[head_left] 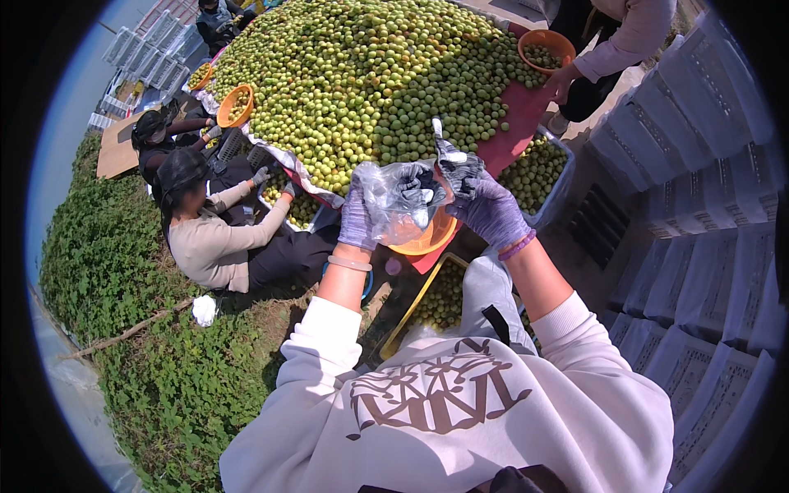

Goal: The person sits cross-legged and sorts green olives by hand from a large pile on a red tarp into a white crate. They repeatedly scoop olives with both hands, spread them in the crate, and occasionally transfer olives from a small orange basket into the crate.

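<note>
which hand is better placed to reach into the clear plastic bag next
Probably the right hand: its fingers pinch the bag's upper edge near the opening, while the left hand grips the bag's side, steadying it.

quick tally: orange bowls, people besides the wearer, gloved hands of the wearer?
orange bowls: 4 (top right, top left, far left, under the hands)
other people: 4 (nearest)
wearer's gloved hands: 2 (left hand, right hand), both on a clear plastic bag
total: 10
</note>
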The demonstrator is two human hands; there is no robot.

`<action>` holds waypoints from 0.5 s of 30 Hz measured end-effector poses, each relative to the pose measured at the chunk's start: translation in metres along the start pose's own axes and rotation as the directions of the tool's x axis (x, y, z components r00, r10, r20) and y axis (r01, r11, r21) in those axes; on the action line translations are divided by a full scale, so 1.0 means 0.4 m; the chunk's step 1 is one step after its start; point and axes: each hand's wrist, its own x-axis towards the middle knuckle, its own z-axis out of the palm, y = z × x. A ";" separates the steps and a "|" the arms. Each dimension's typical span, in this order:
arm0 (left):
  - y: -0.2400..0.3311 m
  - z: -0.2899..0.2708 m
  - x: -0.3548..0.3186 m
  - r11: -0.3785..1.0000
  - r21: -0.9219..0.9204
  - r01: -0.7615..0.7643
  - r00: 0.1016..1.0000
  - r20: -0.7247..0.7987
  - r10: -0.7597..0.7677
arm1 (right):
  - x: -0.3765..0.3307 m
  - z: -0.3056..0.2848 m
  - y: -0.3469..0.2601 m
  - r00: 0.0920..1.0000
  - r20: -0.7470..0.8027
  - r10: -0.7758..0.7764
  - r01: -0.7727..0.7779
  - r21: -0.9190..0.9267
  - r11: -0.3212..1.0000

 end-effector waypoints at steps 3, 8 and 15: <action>0.007 -0.060 0.031 0.994 0.093 -0.049 0.999 -0.017 0.051 | 0.011 0.055 0.006 0.863 -0.163 -0.478 0.172 -0.795 0.582; 0.006 -0.048 0.040 0.861 0.447 -0.244 0.968 0.055 0.246 | 0.023 0.110 0.005 0.942 0.188 -0.279 0.179 -0.982 -0.055; 0.002 0.075 0.014 -0.222 0.943 -0.248 0.883 0.314 0.349 | 0.045 0.086 0.077 0.976 0.105 -0.192 0.115 -0.993 0.041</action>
